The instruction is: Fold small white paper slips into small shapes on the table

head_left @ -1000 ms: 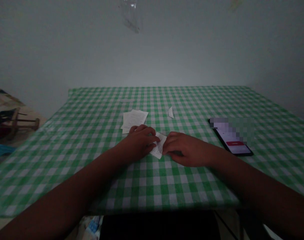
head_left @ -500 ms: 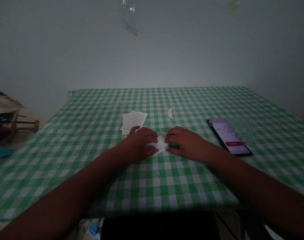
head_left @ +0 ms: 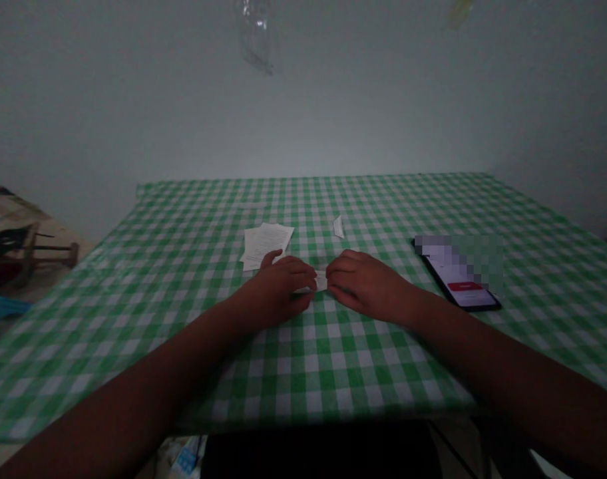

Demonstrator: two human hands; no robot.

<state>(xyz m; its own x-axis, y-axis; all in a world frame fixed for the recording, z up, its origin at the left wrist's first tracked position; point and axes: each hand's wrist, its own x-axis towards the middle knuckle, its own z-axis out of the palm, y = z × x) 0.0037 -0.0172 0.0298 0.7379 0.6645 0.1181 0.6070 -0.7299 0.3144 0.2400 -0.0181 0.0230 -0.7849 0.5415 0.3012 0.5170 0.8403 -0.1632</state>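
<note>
A small white sheet of paper (head_left: 321, 280), partly folded, lies on the table between my two hands. My left hand (head_left: 283, 289) is closed on its left end, fingertips and thumb pinching it, while the little finger sticks up towards the stack. From the other side my right hand (head_left: 361, 283) pinches the right end. Most of the paper is covered by my fingers. Just beyond my left hand rest several printed sheets (head_left: 266, 243), fanned over one another. A small folded paper (head_left: 338, 227) stands farther back, beyond my right hand.
A phone (head_left: 458, 279) with a lit screen lies to the right of my right forearm. Green and white checked cloth (head_left: 333, 372) covers the table. A clear plastic bag (head_left: 257, 33) hangs on the wall. At the far left are a wooden stool (head_left: 38, 249) and a blue plastic item (head_left: 1, 309).
Less of the paper shows between my hands; its near part has been folded up. My right hand has shifted slightly left, and its thumb has come nearer its fingers.
</note>
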